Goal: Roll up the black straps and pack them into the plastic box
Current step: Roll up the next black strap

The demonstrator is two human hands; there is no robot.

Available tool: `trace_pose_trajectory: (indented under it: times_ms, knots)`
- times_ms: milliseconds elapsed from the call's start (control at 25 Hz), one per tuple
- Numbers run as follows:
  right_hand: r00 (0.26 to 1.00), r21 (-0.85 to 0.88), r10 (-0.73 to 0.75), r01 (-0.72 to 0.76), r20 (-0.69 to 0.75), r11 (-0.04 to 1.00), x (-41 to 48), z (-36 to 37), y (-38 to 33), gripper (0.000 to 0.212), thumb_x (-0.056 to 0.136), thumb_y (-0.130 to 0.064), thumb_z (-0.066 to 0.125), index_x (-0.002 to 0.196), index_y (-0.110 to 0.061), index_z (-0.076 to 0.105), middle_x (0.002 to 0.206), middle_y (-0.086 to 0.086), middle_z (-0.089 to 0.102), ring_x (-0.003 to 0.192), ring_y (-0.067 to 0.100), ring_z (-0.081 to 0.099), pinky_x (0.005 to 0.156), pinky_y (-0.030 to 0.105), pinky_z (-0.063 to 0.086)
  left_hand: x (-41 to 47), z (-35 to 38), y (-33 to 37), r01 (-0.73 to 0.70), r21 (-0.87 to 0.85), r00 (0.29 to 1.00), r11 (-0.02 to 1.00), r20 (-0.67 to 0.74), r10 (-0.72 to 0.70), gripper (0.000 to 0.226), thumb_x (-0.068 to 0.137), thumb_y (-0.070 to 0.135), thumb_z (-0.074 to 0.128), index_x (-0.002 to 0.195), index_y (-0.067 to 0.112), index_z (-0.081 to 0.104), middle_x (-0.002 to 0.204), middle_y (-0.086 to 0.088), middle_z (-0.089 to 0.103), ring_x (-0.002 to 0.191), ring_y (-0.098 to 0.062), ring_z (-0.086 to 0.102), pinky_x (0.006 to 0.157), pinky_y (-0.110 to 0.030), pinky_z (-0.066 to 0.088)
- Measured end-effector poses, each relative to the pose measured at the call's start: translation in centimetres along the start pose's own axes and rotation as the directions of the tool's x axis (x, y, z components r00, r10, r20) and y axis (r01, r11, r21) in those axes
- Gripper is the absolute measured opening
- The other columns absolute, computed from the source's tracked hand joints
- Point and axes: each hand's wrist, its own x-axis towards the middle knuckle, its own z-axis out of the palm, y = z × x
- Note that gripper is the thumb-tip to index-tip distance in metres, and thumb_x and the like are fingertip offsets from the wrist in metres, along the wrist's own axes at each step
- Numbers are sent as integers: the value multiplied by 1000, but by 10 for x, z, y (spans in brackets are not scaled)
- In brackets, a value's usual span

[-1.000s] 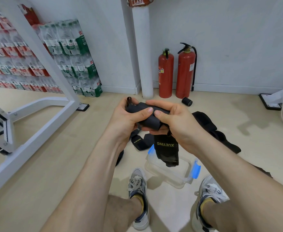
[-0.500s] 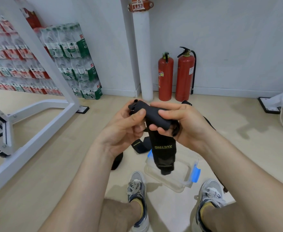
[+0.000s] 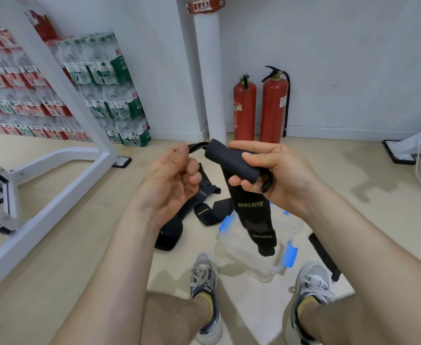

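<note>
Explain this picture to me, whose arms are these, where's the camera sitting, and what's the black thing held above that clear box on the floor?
No machine here: these are a person's two bare arms, filmed by a wide-angle camera worn on their head, looking forward and down. That is why their own legs and shoes show at the bottom. The right hand grips a black strap by its padded rolled part; its printed tail hangs in front of the clear plastic box, which sits on the floor between the shoes. The left hand appears to pinch the strap's thin end. More black straps lie loose on the floor beyond the box. Against the wall stand two red fire extinguishers and stacked packs of bottled water.
</note>
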Motion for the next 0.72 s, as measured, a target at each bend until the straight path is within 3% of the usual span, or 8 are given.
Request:
trace_pose_trajectory:
  times_ms: [80,120,240,320,440,560,720]
  knots:
    - [1000,44,15,-15,10,999,0,-2,-4,28,95,3,47,114,-5,67,85,15,73,56,26,68,43,20,50,-4,-4,1,7,92,979,996,204,-26,62,64,26,88,118,29,59,78,-4,61,57,-12,55,59,-20,49]
    - [999,53,32,-33,26,998,-1,-3,-4,29,95,2,46,116,-4,66,85,15,73,55,25,67,42,19,49,-5,-2,-1,-5,125,973,992,228,-24,65,66,19,84,124,33,59,80,-6,64,58,-13,57,60,-21,51]
    - [990,37,79,-84,118,996,-2,0,0,33,95,0,44,118,-5,67,87,16,72,58,23,67,44,18,50,-5,14,-7,-44,199,991,979,132,18,51,65,5,85,109,24,71,74,-3,67,61,-11,62,62,-21,54]
    - [986,38,95,-101,139,994,-2,2,3,33,95,0,45,118,-5,68,89,16,72,60,23,68,45,18,51,-3,19,-10,-54,199,994,979,105,33,47,65,-2,84,104,15,65,74,1,69,66,-9,67,63,-20,54]
    - [988,52,120,-126,101,991,-2,5,6,33,95,-3,48,124,-3,64,91,18,72,60,24,69,47,20,53,0,13,-13,-80,189,982,979,182,45,42,61,28,88,97,18,67,85,1,71,80,-11,69,68,-20,53]
    - [990,43,118,-122,74,992,-3,10,9,27,99,-12,49,118,-3,66,92,18,74,58,22,71,46,20,54,4,13,-16,-132,324,989,937,109,102,40,60,54,87,88,29,74,88,1,71,82,-13,67,71,-24,52]
    - [1000,-180,-12,12,-1,984,-2,15,11,37,105,-32,42,103,-5,67,88,19,76,56,21,70,48,22,54,7,29,-26,-143,266,979,953,-101,175,48,83,38,73,107,-1,59,95,-15,72,90,-29,71,80,-39,55]
